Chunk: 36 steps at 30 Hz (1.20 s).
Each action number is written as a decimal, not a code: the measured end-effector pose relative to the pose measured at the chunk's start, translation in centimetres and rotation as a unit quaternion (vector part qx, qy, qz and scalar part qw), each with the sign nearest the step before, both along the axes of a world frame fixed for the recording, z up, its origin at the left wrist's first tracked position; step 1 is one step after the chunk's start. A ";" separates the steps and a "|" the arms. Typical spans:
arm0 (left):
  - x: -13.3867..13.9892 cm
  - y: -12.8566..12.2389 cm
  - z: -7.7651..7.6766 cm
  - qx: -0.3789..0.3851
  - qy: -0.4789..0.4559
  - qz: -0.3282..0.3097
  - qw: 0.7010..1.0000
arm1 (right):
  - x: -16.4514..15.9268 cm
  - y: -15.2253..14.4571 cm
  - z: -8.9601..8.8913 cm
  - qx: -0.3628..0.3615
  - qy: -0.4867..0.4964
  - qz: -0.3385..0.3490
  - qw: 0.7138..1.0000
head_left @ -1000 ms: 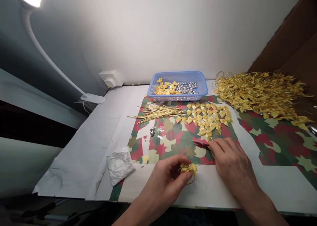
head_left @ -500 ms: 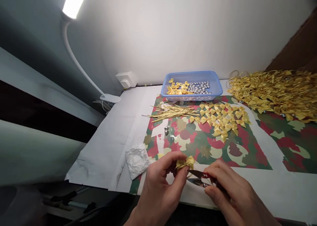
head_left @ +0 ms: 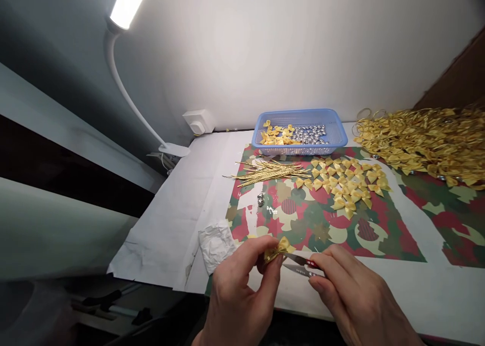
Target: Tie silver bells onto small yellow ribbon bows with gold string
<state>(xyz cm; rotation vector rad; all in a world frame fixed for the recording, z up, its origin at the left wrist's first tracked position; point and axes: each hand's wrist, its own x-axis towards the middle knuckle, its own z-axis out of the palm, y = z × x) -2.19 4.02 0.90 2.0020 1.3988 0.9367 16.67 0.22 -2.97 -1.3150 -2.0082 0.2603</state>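
Observation:
Between the thumb and fingers of my left hand [head_left: 246, 280] is a gold ribbon bow [head_left: 283, 246], pinched at its middle. My right hand [head_left: 352, 290] is closed around a pair of small scissors [head_left: 299, 259] with red by the pivot. Their blades are spread, and the upper one reaches the bow beside my left thumb; the handles are hidden in my palm. Beyond my hands, two silver bells [head_left: 260, 199] sit on the patterned sheet. Behind them lies a bundle of gold cords [head_left: 271, 172], with rows of gold bows [head_left: 343, 182] to its right.
A blue plastic basket [head_left: 341, 134] at the wall holds loose bows and silver bells. Finished-looking gold bows with loops form a large heap [head_left: 420, 144] at the right. Crumpled white paper [head_left: 217, 245] lies left of my hands. A lit lamp [head_left: 131, 5] bends over the left side.
The view has shifted slightly, so the table things sit further right. The scissors' blades stand more plainly apart, and the bow has tilted in my left fingers.

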 end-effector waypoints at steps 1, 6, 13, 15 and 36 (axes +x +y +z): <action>0.0 0.0 0.0 0.004 -0.001 -0.001 1.000 | 0.0 0.0 0.0 0.002 0.004 -0.004 1.000; 0.2 0.1 0.1 0.018 -0.011 -0.009 1.000 | 0.2 -0.1 0.2 0.008 0.014 -0.015 1.000; 0.2 0.0 0.0 0.035 -0.005 -0.012 0.999 | -0.3 0.0 0.3 0.044 0.012 -0.028 0.999; 0.2 0.0 -0.1 0.036 0.000 -0.014 0.999 | -0.3 0.0 0.2 0.045 0.009 -0.031 0.998; 1.0 -0.8 1.0 -0.162 -0.142 0.017 0.976 | -0.3 -0.1 -0.3 0.008 0.089 -0.009 0.996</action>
